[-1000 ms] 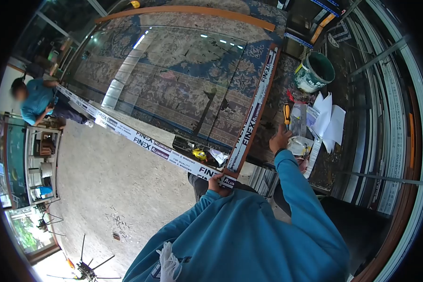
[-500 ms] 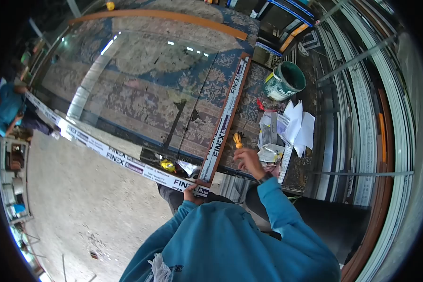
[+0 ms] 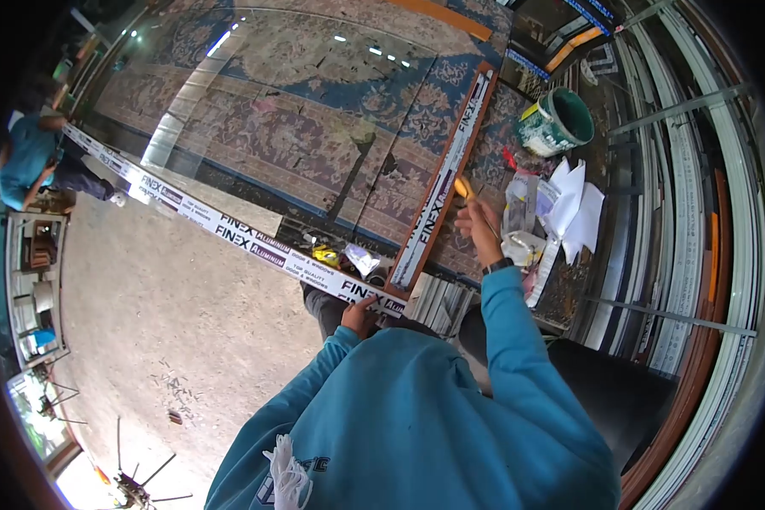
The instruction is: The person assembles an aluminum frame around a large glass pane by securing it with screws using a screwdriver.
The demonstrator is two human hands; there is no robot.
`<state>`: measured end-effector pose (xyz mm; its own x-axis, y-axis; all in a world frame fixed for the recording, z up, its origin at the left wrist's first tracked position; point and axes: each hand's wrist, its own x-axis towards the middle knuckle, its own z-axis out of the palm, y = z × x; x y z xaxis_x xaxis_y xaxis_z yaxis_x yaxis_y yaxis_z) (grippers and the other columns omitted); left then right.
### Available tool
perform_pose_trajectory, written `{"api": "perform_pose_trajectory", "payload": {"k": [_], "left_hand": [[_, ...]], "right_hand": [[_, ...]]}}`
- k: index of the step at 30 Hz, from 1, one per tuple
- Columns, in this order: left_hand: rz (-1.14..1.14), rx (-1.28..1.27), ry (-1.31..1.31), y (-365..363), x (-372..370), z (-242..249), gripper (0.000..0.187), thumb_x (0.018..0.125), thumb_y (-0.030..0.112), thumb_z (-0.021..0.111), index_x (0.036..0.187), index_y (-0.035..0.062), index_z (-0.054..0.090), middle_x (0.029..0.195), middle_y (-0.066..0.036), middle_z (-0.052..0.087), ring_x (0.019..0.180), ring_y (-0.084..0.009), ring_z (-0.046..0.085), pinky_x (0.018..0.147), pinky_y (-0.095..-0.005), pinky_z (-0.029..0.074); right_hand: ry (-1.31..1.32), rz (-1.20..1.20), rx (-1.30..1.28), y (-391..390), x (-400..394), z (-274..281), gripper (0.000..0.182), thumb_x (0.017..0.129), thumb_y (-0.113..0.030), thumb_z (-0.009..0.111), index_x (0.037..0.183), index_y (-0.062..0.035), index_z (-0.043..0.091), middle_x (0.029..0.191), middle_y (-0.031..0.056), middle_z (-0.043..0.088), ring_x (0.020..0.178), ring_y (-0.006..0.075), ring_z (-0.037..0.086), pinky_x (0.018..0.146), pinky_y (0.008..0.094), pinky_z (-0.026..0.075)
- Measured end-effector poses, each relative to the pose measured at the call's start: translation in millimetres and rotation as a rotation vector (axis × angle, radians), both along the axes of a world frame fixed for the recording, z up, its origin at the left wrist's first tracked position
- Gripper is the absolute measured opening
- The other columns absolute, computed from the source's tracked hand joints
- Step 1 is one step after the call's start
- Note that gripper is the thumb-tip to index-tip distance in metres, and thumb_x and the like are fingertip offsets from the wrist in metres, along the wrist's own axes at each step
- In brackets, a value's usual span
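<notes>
My left hand (image 3: 359,317) is closed on the near corner of a long aluminium profile (image 3: 268,253) wrapped in printed protective film. This profile meets a second, brown-edged filmed profile (image 3: 443,183) at the corner, along the edges of a large glass pane (image 3: 255,127). To the right of the second profile, my right hand (image 3: 478,226) has its fingers closed around an orange-handled screwdriver (image 3: 463,188). The handle points away from me; much of the tool is covered by the fingers.
A green bucket (image 3: 557,123) stands on the right, behind papers (image 3: 569,208) and plastic wrappers (image 3: 523,246). Stacked profiles (image 3: 654,246) line the right side. Another person (image 3: 30,161) is at the far left end of the long profile. A patterned carpet (image 3: 399,174) lies under the glass.
My right hand has taken hold of the orange-handled screwdriver and moved it up towards the brown-edged profile. My left hand stays at the corner. The view has shifted.
</notes>
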<state>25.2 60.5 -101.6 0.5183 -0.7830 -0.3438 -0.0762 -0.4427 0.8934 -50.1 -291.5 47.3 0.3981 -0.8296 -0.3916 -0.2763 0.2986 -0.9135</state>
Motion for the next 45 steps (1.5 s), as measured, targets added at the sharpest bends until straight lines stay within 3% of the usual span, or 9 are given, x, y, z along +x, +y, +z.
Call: {"api": "perform_pose_trajectory", "payload": {"k": [2,4,6,9,20,28,34,39,45], "left_hand": [[-0.02,0.103,-0.157,3.0,15.1,30.4,0.022,0.075,0.011,0.076,0.094,0.0053,0.065,0.091,-0.006,0.064,0.08,-0.0234,0.063,0.068,-0.0292,0.053],[0.706,-0.049,1.011,13.3,26.7,41.9,0.021,0.074,0.008,0.077,0.09,0.0008,0.065,0.094,-0.006,0.063,0.082,-0.0188,0.063,0.071,-0.0295,0.053],[0.637,0.077,0.799,22.1,29.3,58.9,0.036,0.073,0.012,0.079,0.099,-0.0029,0.06,0.103,-0.009,0.059,0.088,-0.0181,0.061,0.073,-0.0308,0.053],[0.658,0.177,0.194,35.6,27.7,76.8,0.063,0.07,0.026,0.081,0.116,-0.0005,0.047,0.114,-0.015,0.05,0.1,-0.0255,0.055,0.078,-0.0337,0.049],[-0.909,-0.262,-0.62,-72.3,108.6,157.7,0.062,0.065,0.024,0.08,0.12,0.0112,0.054,0.128,-0.017,0.045,0.123,-0.0403,0.041,0.101,-0.0546,0.034],[-1.753,-0.275,-0.958,-147.7,86.6,126.6,0.119,0.054,0.059,0.082,0.149,0.0146,0.026,0.157,-0.018,0.01,0.145,-0.0435,0.001,0.114,-0.0637,0.007],[-2.057,-0.234,-1.128,-166.1,39.9,125.3,0.113,0.055,0.067,0.076,0.143,0.0106,0.033,0.152,-0.015,0.022,0.145,-0.0385,0.005,0.116,-0.0619,0.0],[-1.971,-0.646,-0.917,-170.4,38.1,84.6,0.069,0.06,0.047,0.08,0.108,0.011,0.046,0.115,-0.013,0.051,0.122,-0.0333,0.042,0.113,-0.0589,0.014],[-2.044,-0.721,-0.792,-175.1,42.0,74.9,0.067,0.063,0.045,0.079,0.107,0.0062,0.047,0.102,-0.018,0.053,0.106,-0.0368,0.047,0.105,-0.0537,0.026]], "right_hand": [[0.044,0.055,-0.044,0.3,1.7,-3.7,0.034,0.1,-0.036,0.05,0.115,-0.0076,0.062,0.101,0.0087,0.067,0.082,0.0109,0.063,0.062,0.0245,0.047],[0.092,0.098,-0.085,4.0,-1.1,-4.3,0.036,0.101,-0.036,0.049,0.12,-0.008,0.061,0.104,0.007,0.065,0.09,0.0105,0.062,0.07,0.0254,0.048],[0.086,0.127,-0.713,2.0,-3.8,-4.4,0.037,0.103,-0.033,0.044,0.123,-0.0063,0.059,0.097,0.0054,0.064,0.091,0.0118,0.058,0.077,0.0263,0.046],[0.099,0.015,-0.625,24.0,-31.4,12.4,0.035,0.104,-0.032,0.041,0.109,-0.0023,0.059,0.091,0.0057,0.062,0.087,0.0158,0.057,0.081,0.0282,0.045],[-0.036,-0.473,0.53,290.5,-96.4,-11.6,0.024,0.097,-0.027,0.053,0.099,-0.0034,0.057,0.071,0.0056,0.056,0.053,0.015,0.055,0.051,0.0295,0.048],[0.3,-0.534,0.245,470.0,-12.7,-18.3,0.048,0.08,-0.015,0.067,0.122,0.0032,0.053,0.09,0.0135,0.067,0.071,0.0205,0.067,0.064,0.0336,0.054],[-0.121,-1.002,0.549,531.9,43.8,-35.3,0.043,0.084,-0.024,0.069,0.115,0.0041,0.056,0.083,0.0127,0.068,0.066,0.0193,0.066,0.061,0.0336,0.054],[0.16,-1.032,0.281,537.0,66.8,-38.1,0.029,0.092,-0.028,0.059,0.106,-0.0031,0.06,0.09,0.0156,0.068,0.074,0.0299,0.067,0.065,0.0389,0.053],[0.197,-1.007,0.154,511.1,66.6,-42.3,0.031,0.091,-0.027,0.058,0.114,-0.0062,0.062,0.103,0.0169,0.066,0.089,0.0341,0.065,0.076,0.0407,0.051]]}}
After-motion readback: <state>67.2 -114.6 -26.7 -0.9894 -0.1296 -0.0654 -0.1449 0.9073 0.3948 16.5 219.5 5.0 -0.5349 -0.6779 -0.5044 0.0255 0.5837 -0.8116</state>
